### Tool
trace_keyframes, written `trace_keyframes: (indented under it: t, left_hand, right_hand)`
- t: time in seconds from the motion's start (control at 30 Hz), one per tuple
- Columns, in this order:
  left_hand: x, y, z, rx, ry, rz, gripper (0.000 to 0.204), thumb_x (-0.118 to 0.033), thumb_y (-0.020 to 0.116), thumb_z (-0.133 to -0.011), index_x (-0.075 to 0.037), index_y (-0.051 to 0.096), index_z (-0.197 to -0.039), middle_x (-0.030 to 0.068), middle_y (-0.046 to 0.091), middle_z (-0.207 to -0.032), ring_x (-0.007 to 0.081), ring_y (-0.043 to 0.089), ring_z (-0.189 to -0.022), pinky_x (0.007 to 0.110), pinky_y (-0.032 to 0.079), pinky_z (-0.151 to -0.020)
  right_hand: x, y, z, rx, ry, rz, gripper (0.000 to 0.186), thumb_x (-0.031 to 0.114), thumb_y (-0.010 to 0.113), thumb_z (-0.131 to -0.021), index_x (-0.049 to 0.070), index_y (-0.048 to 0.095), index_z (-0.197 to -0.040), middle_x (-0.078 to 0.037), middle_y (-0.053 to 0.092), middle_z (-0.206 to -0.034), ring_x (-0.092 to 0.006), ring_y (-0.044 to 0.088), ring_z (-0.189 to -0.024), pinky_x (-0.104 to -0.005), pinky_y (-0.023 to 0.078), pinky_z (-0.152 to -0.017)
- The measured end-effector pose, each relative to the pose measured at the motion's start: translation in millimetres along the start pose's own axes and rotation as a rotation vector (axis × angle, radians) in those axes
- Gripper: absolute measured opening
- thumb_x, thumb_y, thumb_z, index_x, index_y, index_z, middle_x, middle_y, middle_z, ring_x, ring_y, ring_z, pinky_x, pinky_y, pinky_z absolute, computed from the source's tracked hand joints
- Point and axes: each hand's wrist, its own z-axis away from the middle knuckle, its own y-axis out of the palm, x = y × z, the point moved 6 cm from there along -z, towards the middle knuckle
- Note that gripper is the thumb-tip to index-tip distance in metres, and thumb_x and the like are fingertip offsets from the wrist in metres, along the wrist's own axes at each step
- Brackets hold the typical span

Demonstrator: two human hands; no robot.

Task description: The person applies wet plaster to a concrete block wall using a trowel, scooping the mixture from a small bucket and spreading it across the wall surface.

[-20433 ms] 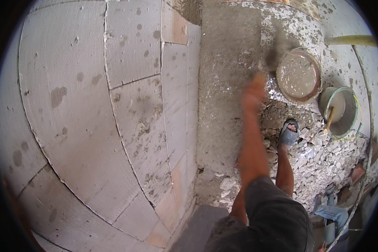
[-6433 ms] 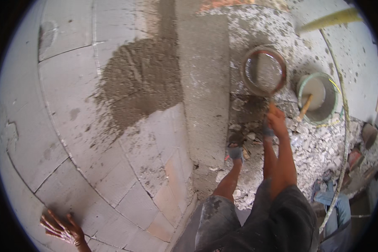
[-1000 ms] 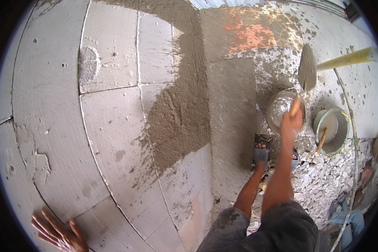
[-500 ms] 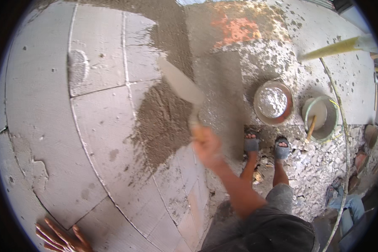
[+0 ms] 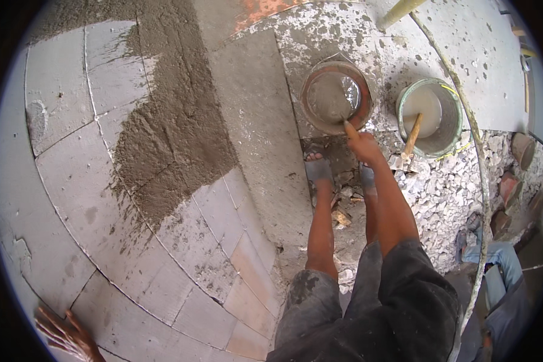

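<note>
Wood-handled trowel [image 5: 350, 129]: positioned at the near rim of the mortar bucket [image 5: 363, 111], handle pointing back toward the wearer. The blade is not distinguishable; it appears lowered into the wet mortar [image 5: 329, 99] in that bucket. Right hand [image 5: 365, 148]: fingers wrapped around the handle. Left hand [image 5: 72, 341]: fingers spread against the block wall [image 5: 72, 175], well left of the mortar bucket and closer to the wearer; nothing is held.

Change of state: half a second ago the trowel was raised over the mortar patch [image 5: 175, 133] on the wall, left of the mortar bucket; it is now back at the mortar bucket. Judgement: the work stands at loading rather than spreading. The patch has ragged left and lower borders, with bare blocks beyond.

Clearances: a smooth grey strip [image 5: 247, 114] between the mortar bucket and the wall offers open room for sideways travel. The green bucket [image 5: 399, 111], with a wooden stick [image 5: 413, 136] leaning in it, stands just right of the mortar bucket and restricts that side. A sandaled foot [image 5: 318, 169] is just on the near side of the mortar bucket, whose raised rim is the closest edge to clear
</note>
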Motion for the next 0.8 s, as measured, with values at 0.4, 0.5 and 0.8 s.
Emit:
trace_keyframes:
  t: [0.4,0.5,0.8]
  left_hand:
    - [-1.6,-15.1,-7.6,0.073,-0.051,0.038,0.081,-0.068,0.036,-0.102,-0.023,0.021,-0.167,0.0126,0.012,-0.173,0.0331,0.006,-0.160,0.068,0.007,-0.123]
    - [2.7,-17.5,-7.4,0.110,-0.073,0.046,0.080,-0.067,0.039,-0.102,-0.023,0.022,-0.166,0.0100,0.012,-0.174,0.0314,0.005,-0.161,0.065,0.006,-0.124]
    - [5.2,-11.4,-17.7,0.147,-0.105,0.020,0.086,-0.075,0.034,-0.099,-0.024,0.020,-0.167,0.0112,0.012,-0.173,0.0317,0.005,-0.160,0.066,0.007,-0.124]
  right_hand:
    - [45.6,-9.4,113.4,0.205,0.000,-0.742,0.012,0.010,0.063,-0.088,0.006,0.061,-0.099,0.004,0.050,-0.064,-0.0064,0.045,-0.046,-0.0235,0.036,-0.041]
    - [121.4,-39.2,146.3,0.023,-0.099,-0.827,0.012,0.009,0.063,-0.089,0.004,0.060,-0.098,0.003,0.052,-0.065,-0.0064,0.046,-0.047,-0.0238,0.035,-0.041]
    - [356.8,136.8,86.4,-0.590,-0.250,-0.584,0.024,0.011,0.061,-0.097,0.004,0.055,-0.119,-0.011,0.061,-0.099,-0.0215,0.060,-0.080,-0.0357,0.053,-0.068]
